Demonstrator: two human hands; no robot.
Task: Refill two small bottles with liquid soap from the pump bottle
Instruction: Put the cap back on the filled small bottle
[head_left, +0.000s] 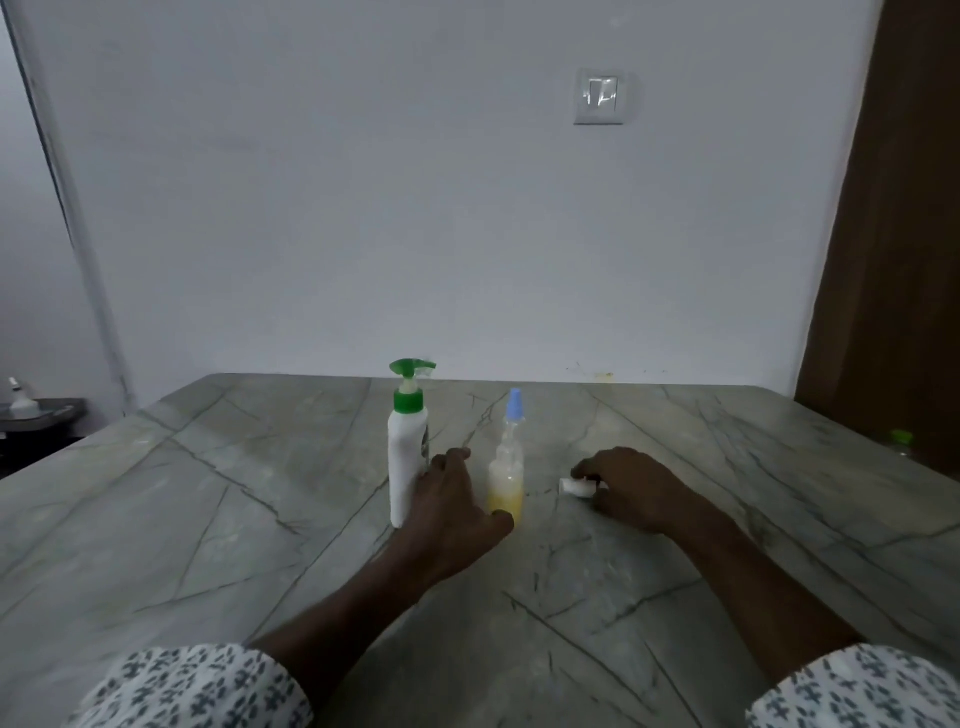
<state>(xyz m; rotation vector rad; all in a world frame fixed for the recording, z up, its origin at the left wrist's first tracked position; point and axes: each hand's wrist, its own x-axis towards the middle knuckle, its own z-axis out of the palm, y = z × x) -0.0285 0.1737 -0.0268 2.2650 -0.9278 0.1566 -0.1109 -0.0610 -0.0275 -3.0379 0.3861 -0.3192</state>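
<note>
A white pump bottle (406, 452) with a green pump head stands upright on the marble table (260, 493). Just right of it stands a small clear bottle (506, 467) with a blue cap and yellow liquid in its lower part. My left hand (452, 499) rests on the table between these two, fingers spread, thumb touching the small bottle's base and fingertips beside the pump bottle. My right hand (631, 488) lies further right, its fingers closed around a small white bottle (574, 487) that lies on its side on the table.
The table ends at a white wall with a light switch (600, 97). A brown wooden door (893, 234) stands at the right, with a green-capped object (901, 439) near the table's right edge. A dark side shelf (36, 415) sits at the far left.
</note>
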